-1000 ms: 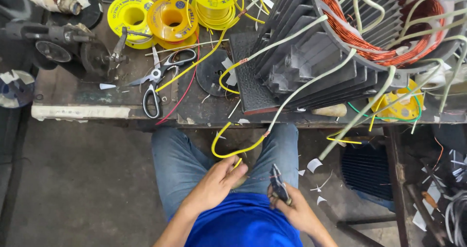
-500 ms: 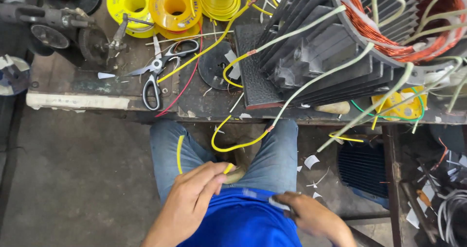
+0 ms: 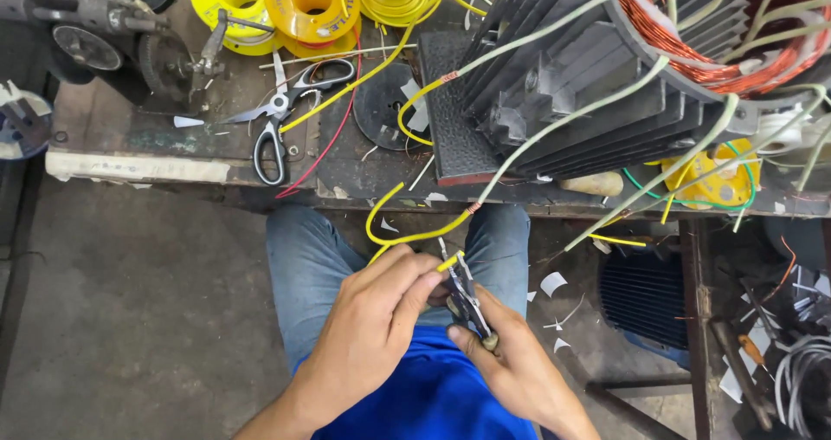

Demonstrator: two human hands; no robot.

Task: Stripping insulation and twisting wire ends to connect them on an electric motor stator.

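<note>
My left hand (image 3: 376, 310) pinches the free end of a yellow wire (image 3: 407, 235) that loops down from the bench. My right hand (image 3: 511, 353) grips a small dark pair of scissors (image 3: 463, 293), its blades up against the wire end between my two hands. The wire joins a pale sleeved lead (image 3: 563, 124) running up to a black finned motor stator (image 3: 589, 85) with copper windings (image 3: 718, 59). Both hands are over my lap, above my blue shirt and jeans.
A workbench (image 3: 138, 163) crosses the top, carrying black-handled scissors (image 3: 277, 124), yellow wire spools (image 3: 303, 7), a red wire (image 3: 333, 137) and a dark metal winder (image 3: 95, 33). White paper scraps (image 3: 551, 282) litter the floor. A dark finned part (image 3: 645, 297) and tools lie at right.
My hands rose from my lap and met. The left hand took hold of the yellow wire's end, and the right hand brought the small scissors up to it.
</note>
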